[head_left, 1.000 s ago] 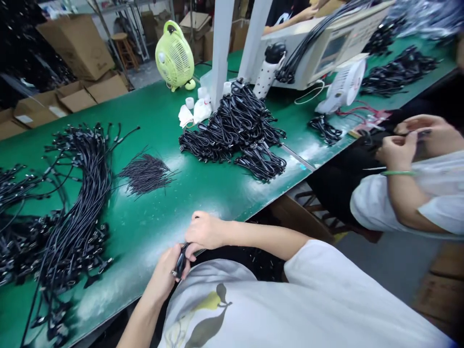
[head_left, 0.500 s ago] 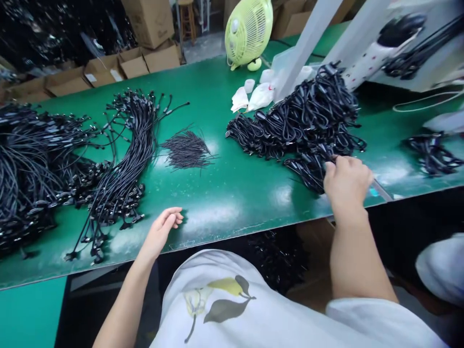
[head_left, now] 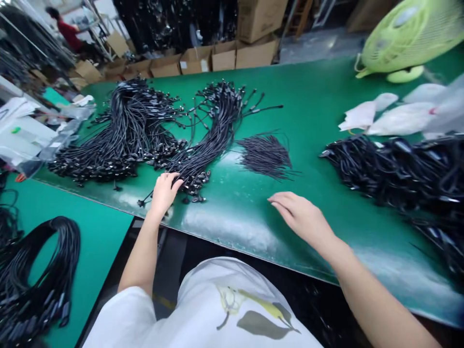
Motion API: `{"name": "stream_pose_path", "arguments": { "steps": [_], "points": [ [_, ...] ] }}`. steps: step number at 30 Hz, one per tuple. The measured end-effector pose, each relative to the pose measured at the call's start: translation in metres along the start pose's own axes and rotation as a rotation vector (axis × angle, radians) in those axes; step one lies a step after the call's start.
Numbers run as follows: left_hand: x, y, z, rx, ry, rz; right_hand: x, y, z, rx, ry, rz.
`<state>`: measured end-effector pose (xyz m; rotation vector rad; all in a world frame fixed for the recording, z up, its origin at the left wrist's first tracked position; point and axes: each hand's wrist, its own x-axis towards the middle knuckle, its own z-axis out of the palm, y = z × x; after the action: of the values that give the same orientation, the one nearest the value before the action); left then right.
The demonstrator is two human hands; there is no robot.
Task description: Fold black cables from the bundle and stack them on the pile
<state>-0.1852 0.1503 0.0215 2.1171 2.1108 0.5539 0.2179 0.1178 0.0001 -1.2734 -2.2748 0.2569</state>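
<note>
My left hand (head_left: 165,192) rests on the green table (head_left: 311,92) with its fingertips on the plug ends of a long bundle of black cables (head_left: 208,135); the fingers are curled and I cannot see whether they grip one. My right hand (head_left: 299,215) hovers over bare green table with its fingers stretched out flat and nothing in it. It is just below a small fan of thin black ties (head_left: 266,154). A heap of coiled black cables (head_left: 398,169) lies to its right.
A second big bundle of black cables (head_left: 116,140) lies at the left. White bags (head_left: 395,116) and a yellow-green fan (head_left: 409,34) stand at the far right. Cardboard boxes (head_left: 224,55) line the far edge. A lower green table (head_left: 94,241) holds a cable coil (head_left: 39,275).
The view swung left. My right hand left the coiled cable heap and moved left, now empty. My left hand reached forward from the table edge to the plug ends of the long bundle.
</note>
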Motion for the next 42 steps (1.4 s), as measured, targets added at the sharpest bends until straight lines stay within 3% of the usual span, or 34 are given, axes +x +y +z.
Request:
{"name": "stream_pose_path", "arguments": {
  "steps": [3, 7, 12, 14, 16, 20, 24, 27, 30, 33, 35, 37, 39, 42],
  "points": [
    [0.006, -0.007, 0.0, -0.156, -0.05, -0.055, 0.071, -0.03, 0.016, 0.036, -0.074, -0.151],
    [0.004, -0.016, -0.002, -0.504, -0.123, -0.21, 0.156, -0.083, 0.042, 0.018, -0.076, -0.322],
    [-0.019, -0.008, -0.022, -0.874, -0.063, -0.216, 0.215, -0.142, 0.091, -0.086, -0.177, -0.633],
    [-0.031, -0.004, -0.033, -0.943, -0.092, -0.237, 0.232, -0.147, 0.101, -0.15, -0.244, -0.658],
    [-0.043, -0.008, -0.042, -0.937, -0.119, -0.275, 0.248, -0.137, 0.1, -0.199, -0.22, -0.588],
    [-0.06, -0.036, -0.052, -0.887, -0.026, -0.349, 0.279, -0.087, 0.075, -0.243, -0.102, -0.455],
    [-0.07, -0.059, -0.056, -1.272, 0.044, -0.511, 0.285, -0.036, 0.056, -0.174, -0.159, -0.485],
    [-0.076, -0.056, -0.06, -1.544, 0.016, -0.586, 0.268, -0.024, 0.055, -0.135, -0.158, -0.475],
    [-0.082, -0.038, -0.066, -1.663, -0.059, -0.562, 0.241, -0.048, 0.058, -0.079, -0.15, -0.507],
    [-0.087, -0.012, -0.072, -1.635, -0.196, -0.443, 0.214, -0.099, 0.062, 0.017, -0.158, -0.624],
    [-0.092, 0.003, -0.078, -1.595, -0.283, -0.36, 0.206, -0.129, 0.064, -0.013, -0.196, -0.687],
    [-0.099, 0.012, -0.087, -1.613, -0.318, -0.336, 0.211, -0.142, 0.061, -0.124, -0.21, -0.645],
    [-0.109, 0.011, -0.099, -1.673, -0.27, -0.357, 0.225, -0.134, 0.049, -0.214, -0.134, -0.501],
    [-0.13, 0.002, -0.116, -1.74, 0.018, -0.378, 0.25, -0.098, 0.017, -0.189, 0.066, -0.272]
  ]
}}
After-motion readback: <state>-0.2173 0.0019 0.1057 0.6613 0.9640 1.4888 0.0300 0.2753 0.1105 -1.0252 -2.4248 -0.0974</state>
